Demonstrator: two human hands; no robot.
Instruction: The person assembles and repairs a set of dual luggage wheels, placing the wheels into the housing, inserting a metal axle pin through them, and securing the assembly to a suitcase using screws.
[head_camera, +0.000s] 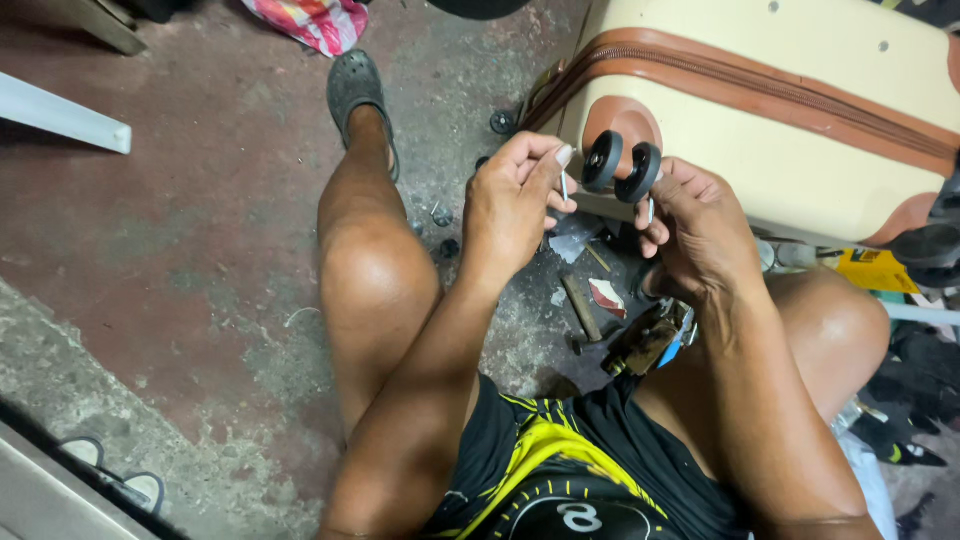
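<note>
My right hand (700, 222) grips a black double suitcase wheel (621, 166), held up in front of me. My left hand (513, 200) is closed beside it, pinching a thin metal pin (564, 186) between thumb and fingers, its tip close to the wheel's left side. Just behind the hands lies a cream suitcase (800, 150) with a brown zip band, on its side on the floor. I sit on the ground with bare knees apart.
A hammer (581, 310), a scrap of red and white material (606, 297) and small metal parts (441, 216) lie on the stained concrete between my legs. A loose black wheel (501, 122) sits by the suitcase. My foot wears a grey clog (355, 90).
</note>
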